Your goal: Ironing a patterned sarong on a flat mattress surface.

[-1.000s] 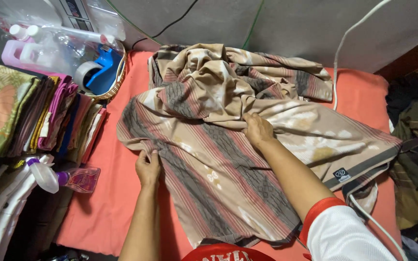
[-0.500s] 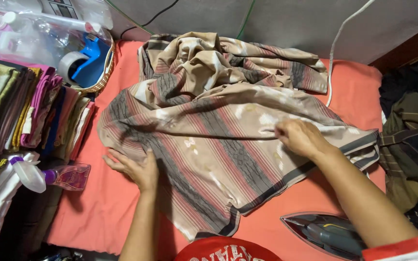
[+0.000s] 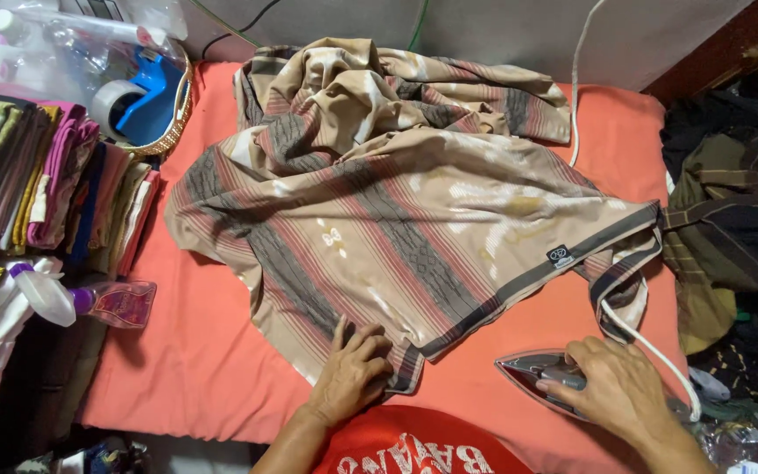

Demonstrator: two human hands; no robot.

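Bare orange pad (image 3: 212,369) left of cloth (image 3: 396,219); folded stack (image 3: 54,184) blocks beyond.

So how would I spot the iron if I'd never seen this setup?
Start at the orange padded surface and go to its near right corner, just past the striped brown cloth. There the right hand rests on the iron: the only shiny, pointed metal thing, with a white cord trailing off.

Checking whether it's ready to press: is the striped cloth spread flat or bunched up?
Partly spread. The striped cloth lies flat near the left hand, but its far end is bunched in folds by the wall.
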